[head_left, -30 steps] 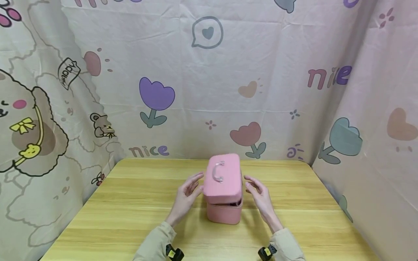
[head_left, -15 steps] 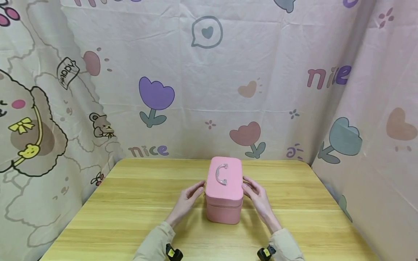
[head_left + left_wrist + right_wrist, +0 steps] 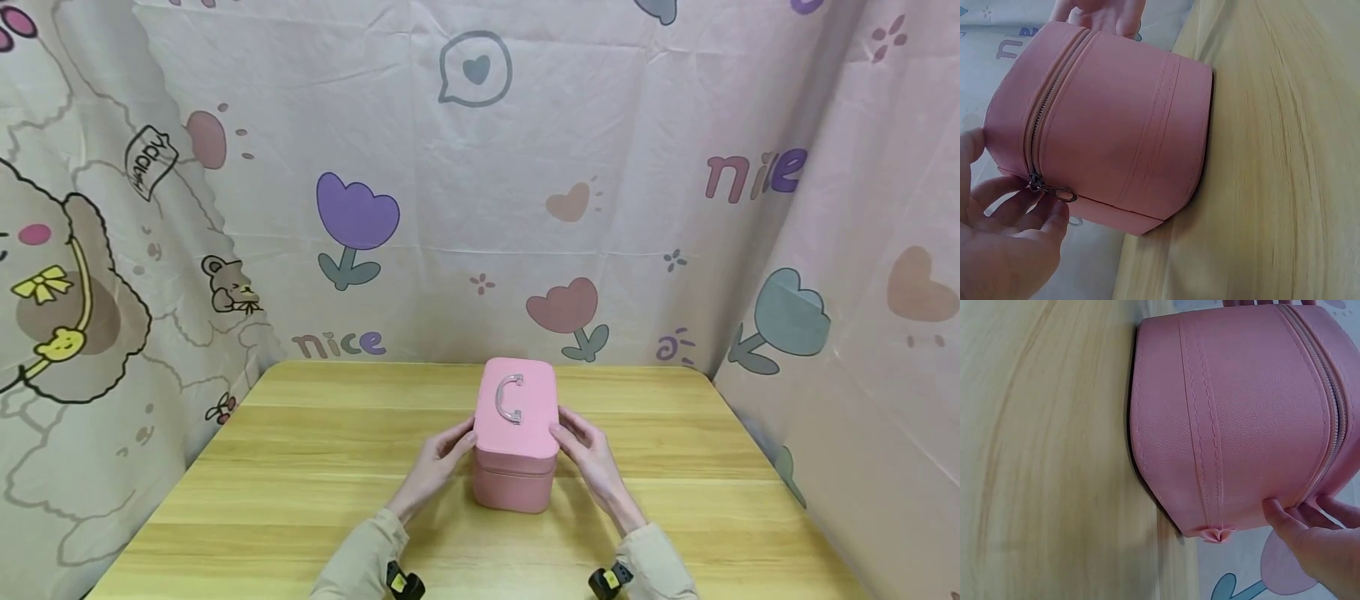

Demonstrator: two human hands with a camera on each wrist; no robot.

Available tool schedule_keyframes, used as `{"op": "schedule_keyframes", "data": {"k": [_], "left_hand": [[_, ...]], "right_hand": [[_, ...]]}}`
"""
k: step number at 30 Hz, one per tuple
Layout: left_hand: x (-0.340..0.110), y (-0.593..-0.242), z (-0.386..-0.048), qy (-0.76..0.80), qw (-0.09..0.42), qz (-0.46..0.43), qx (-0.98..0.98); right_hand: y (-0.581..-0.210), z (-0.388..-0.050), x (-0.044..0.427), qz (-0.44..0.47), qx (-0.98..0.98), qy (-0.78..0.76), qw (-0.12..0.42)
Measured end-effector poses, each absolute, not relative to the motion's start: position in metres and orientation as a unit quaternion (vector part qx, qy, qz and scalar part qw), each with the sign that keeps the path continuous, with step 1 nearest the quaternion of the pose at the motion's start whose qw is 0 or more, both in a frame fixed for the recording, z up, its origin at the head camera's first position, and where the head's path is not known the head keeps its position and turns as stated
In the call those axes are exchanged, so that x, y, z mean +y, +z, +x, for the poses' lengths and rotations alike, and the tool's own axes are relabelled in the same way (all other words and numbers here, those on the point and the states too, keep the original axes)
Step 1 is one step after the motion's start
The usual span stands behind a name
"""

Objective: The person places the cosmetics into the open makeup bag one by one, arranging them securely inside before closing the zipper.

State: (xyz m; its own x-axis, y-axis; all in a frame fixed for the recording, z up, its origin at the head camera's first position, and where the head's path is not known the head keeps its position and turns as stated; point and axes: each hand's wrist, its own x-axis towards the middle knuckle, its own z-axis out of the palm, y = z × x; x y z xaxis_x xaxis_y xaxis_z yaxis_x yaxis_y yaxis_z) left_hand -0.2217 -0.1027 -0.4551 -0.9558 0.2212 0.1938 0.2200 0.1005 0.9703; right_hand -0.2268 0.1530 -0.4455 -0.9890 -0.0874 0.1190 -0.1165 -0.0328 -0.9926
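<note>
A pink vanity case [image 3: 513, 492] stands on the wooden table, its lid [image 3: 536, 429] down and a clear carrying handle [image 3: 498, 402] on top. A zipper [image 3: 1335, 412] runs round the seam; I cannot tell whether it is fastened. My left hand [image 3: 433, 465] touches the case's left side, its thumb at the lid's edge. In the left wrist view, bent fingers of this hand lie at the metal zipper pull [image 3: 1054, 189], without a clear pinch. My right hand [image 3: 592, 457] rests against the other side, thumb at the lid and fingertips near the seam.
The light wooden table [image 3: 337, 483] extends around the case on all sides. A printed cloth [image 3: 465, 183] hangs behind the table and along both sides. Dark wrist cameras [image 3: 405, 583] sit at the beige sleeves [image 3: 360, 558].
The lid, tilted and partly off the case a second ago, has come down level on it. Both hands have moved in from just beside the case to touch its sides.
</note>
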Motion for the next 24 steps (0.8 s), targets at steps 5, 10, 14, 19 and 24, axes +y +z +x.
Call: {"op": "schedule_keyframes", "data": {"k": [5,10,14,19,24], "left_hand": [[-0.1009,-0.4558,-0.2216,0.654,0.003,0.149,0.742],[-0.1019,-0.4568,-0.2221,0.652,0.005,0.161,0.741],[-0.1044,-0.4574,-0.2231,0.651,0.002,0.181,0.737],[-0.1059,-0.458,-0.2233,0.644,-0.016,0.183,0.743],[-0.1039,-0.4588,-0.2229,0.627,-0.047,0.159,0.761]], "right_hand": [[-0.4461,-0.2258,0.1539,0.078,-0.71,0.7,0.018],[-0.447,-0.226,0.1548,0.087,-0.726,0.682,0.023],[-0.4467,-0.2272,0.1551,0.11,-0.722,0.682,0.027],[-0.449,-0.2288,0.1564,0.139,-0.733,0.662,0.062],[-0.4504,-0.227,0.156,0.151,-0.751,0.635,0.096]]}}
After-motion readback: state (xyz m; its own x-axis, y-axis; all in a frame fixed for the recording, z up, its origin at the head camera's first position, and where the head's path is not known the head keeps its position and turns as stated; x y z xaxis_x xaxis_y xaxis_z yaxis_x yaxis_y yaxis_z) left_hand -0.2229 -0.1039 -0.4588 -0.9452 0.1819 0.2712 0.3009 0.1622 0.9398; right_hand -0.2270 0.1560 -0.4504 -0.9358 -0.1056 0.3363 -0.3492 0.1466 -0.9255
